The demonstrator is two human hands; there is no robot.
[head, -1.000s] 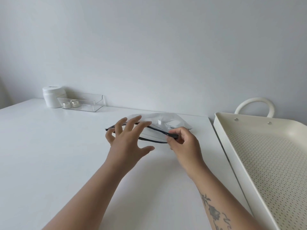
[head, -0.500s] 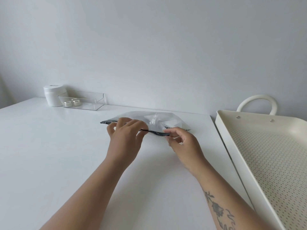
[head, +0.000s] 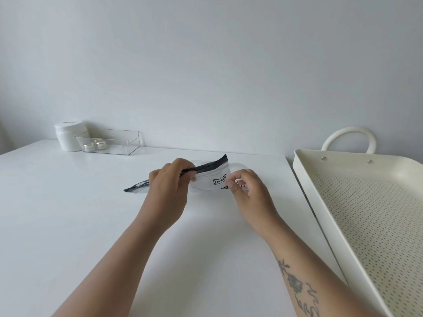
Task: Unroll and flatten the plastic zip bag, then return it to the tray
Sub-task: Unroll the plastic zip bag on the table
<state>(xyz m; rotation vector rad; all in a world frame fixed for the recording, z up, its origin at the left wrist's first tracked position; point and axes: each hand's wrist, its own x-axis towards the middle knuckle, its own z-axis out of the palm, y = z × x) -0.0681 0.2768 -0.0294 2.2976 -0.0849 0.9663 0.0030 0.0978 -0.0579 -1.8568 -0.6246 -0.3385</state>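
White table [head: 68, 225], plain wall behind. Our left hand [head: 168, 187] pinches the zip bag [head: 211, 177] on its dark zip strip; our right hand [head: 248, 191] pinches its lower right part. Bag held near the table's far edge, long axis left-right, partly curled. Tray [head: 304, 191] lies off the table's right edge, nearer our right hand.

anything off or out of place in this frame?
Nothing stands out. The zip bag is still curled and held off the table between the left hand and right hand, as expected mid-unrolling. The tray holds nothing visible; nothing spilled or damaged.
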